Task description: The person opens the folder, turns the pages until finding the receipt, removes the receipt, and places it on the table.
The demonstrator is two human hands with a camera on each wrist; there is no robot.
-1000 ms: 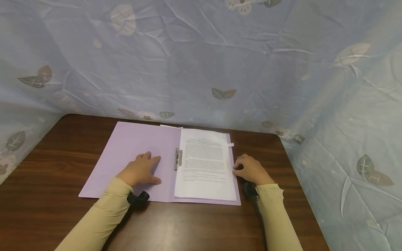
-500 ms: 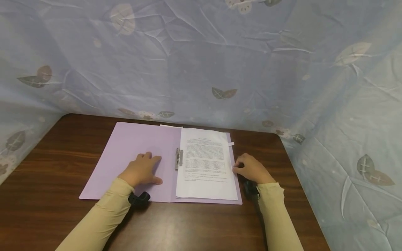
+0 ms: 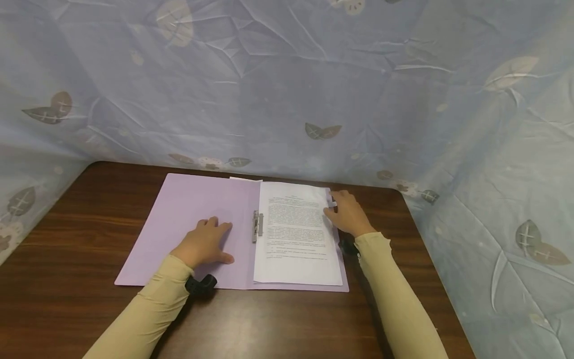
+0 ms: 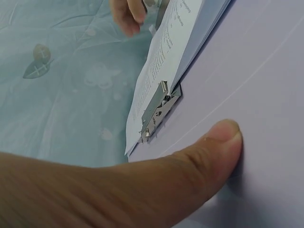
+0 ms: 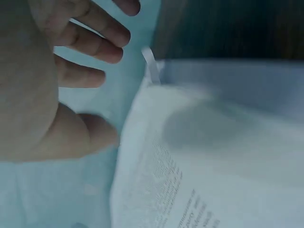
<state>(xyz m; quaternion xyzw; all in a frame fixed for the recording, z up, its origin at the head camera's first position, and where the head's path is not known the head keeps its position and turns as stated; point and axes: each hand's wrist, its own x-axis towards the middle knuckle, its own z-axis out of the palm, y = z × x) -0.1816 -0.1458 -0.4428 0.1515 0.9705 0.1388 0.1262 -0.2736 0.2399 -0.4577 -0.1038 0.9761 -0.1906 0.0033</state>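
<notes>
Head view: a purple folder (image 3: pixel 202 199) lies open near the far edge of the desk (image 3: pixel 269 324), printed sheets (image 3: pixel 296 269) beside its metal clip (image 3: pixel 255 227). The left hand (image 3: pixel 202 244) spreads relaxed over its left cover (image 3: pixel 152 244); the right hand (image 3: pixel 352 214), fingers loosely extended, is at a white tab (image 3: pixel 334 204), toward the far right corner.

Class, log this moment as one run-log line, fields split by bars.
left hand: on lilac folder, left cover | right hand: near white tab | metal clip: at printed pages, left edge
</notes>
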